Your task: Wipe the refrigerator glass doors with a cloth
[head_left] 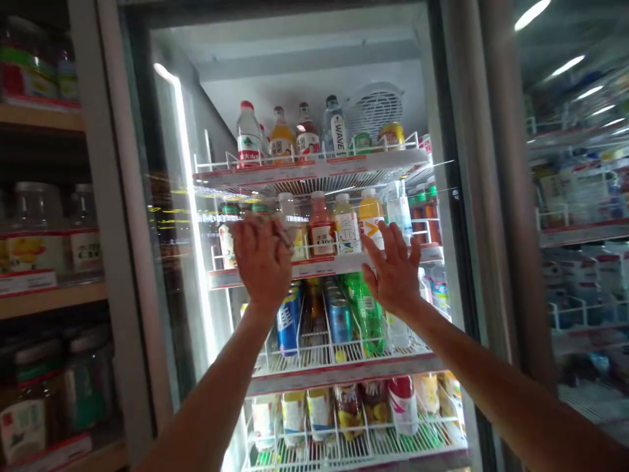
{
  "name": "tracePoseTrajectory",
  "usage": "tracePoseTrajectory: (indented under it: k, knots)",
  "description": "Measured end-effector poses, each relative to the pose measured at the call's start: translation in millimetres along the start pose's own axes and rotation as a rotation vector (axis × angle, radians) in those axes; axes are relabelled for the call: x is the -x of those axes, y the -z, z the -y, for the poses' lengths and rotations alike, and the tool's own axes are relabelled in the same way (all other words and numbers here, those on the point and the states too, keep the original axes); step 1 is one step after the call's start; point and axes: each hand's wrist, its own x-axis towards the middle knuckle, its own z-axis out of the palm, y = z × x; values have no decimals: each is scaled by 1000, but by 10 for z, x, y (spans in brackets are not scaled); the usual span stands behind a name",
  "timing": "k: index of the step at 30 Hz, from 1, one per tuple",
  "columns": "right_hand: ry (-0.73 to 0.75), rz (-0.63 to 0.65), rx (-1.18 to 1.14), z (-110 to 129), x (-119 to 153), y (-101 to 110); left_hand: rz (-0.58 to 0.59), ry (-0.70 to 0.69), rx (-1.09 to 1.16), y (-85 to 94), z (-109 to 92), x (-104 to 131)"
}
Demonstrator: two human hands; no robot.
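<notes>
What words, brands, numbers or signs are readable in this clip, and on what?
"WAVE": clear bottle, top shelf.
"水溶C100": pink bottle, second shelf.
"茶π": pale bottle beside it.
Orange bottle: label partly behind the right hand, not fully readable.
Blue can, price strips and remaining labels: too small or blurred to read reliably.

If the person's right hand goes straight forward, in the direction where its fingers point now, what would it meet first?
Probably the yellow-orange bottle on the second shelf from the top, seen just behind the right hand; depth is unclear, so the shelf's front edge might come first.
</notes>
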Motion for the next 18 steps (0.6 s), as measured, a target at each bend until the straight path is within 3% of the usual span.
tracePoseTrajectory:
  k: [2, 4, 6, 10, 12, 14, 18]
  knots:
    - [-23, -18, 0, -190, -61, 22, 39, -145, -48, -129, -359, 98]
    - [-106, -59, 14, -428, -131, 38, 74, -253, -90, -170, -499, 147]
    - [-164, -81, 27, -641, -184, 46, 74, -219, -135, -101, -359, 127]
    - [-140, -63, 18, -824, -195, 35, -87, 171, -209, 177, 289, 3]
    - [-137, -75, 2, -830, -174, 15, -151, 287, -234, 225, 414, -6]
    - [-128, -109, -12, -834, -159, -15, -134, 257, -227, 158, 270, 58]
    - [-109, -169, -20, -881, -154, -78, 22, -59, -117, -107, -398, 332]
